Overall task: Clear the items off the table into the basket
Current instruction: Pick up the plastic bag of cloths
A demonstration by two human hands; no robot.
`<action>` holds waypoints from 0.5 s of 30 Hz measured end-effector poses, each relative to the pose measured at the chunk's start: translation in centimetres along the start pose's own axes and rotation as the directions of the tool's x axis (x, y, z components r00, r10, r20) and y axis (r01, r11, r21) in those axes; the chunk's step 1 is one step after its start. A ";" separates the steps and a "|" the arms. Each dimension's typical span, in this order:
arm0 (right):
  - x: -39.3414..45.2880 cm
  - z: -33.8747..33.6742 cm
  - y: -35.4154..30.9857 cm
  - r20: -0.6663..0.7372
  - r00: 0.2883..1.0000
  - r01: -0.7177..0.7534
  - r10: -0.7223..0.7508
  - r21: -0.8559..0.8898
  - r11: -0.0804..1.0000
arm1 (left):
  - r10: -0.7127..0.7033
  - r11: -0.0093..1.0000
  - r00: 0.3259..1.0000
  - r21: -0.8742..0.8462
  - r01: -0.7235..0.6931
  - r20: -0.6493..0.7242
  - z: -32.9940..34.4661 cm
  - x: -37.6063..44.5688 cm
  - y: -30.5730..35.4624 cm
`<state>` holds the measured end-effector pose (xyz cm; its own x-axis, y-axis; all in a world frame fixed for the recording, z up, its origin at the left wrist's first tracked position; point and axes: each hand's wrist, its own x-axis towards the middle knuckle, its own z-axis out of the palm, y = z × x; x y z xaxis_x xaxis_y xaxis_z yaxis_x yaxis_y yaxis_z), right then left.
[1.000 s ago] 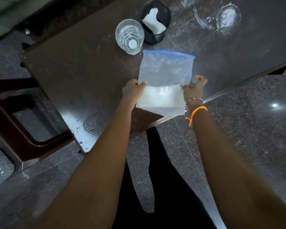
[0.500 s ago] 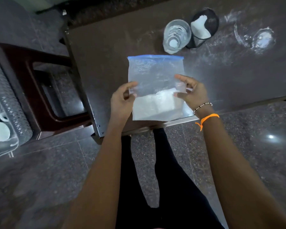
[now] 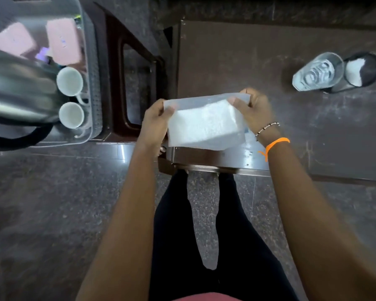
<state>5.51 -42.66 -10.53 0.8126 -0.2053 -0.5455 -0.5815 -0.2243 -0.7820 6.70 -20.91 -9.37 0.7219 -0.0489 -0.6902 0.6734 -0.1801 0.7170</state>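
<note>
Plastic bag point(image 3: 204, 124) of white powder held by left hand point(image 3: 155, 119) and right hand point(image 3: 253, 109), each grip closed on it; basket point(image 3: 89, 83) at upper left blurred, partly cut off.

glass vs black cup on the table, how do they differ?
The glass is clear and see-through; the black cup is opaque and dark. The black cup holds something white; whether the glass holds anything, I cannot tell. The glass stands nearer the hands than the black cup. Both stand upright, side by side on the table.
</note>
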 end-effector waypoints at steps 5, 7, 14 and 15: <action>0.3 7.7 -3.6 -0.041 0.999 -0.004 0.007 0.073 0.997 | -0.084 0.966 0.993 -0.239 0.103 0.086 -6.4 -0.7 -1.2; 0.4 10.0 -4.7 -0.009 0.998 -0.057 0.059 0.157 0.986 | -0.055 0.971 0.998 -0.233 0.044 -0.042 -8.8 -0.5 -1.4; 1.6 15.6 -9.2 0.324 0.942 -0.115 0.088 0.065 0.991 | 0.008 0.961 0.942 -0.257 -0.099 -0.334 -16.7 0.9 0.3; 2.0 16.7 -10.3 0.282 0.958 -0.067 0.048 0.057 0.996 | -0.013 0.926 0.957 -0.364 -0.097 -0.289 -18.0 1.0 0.8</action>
<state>13.73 -24.89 -8.59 0.7613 0.0612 -0.6456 -0.6316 -0.1556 -0.7595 10.86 -3.44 -7.76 0.7282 0.2394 -0.6422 0.6118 0.1952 0.7665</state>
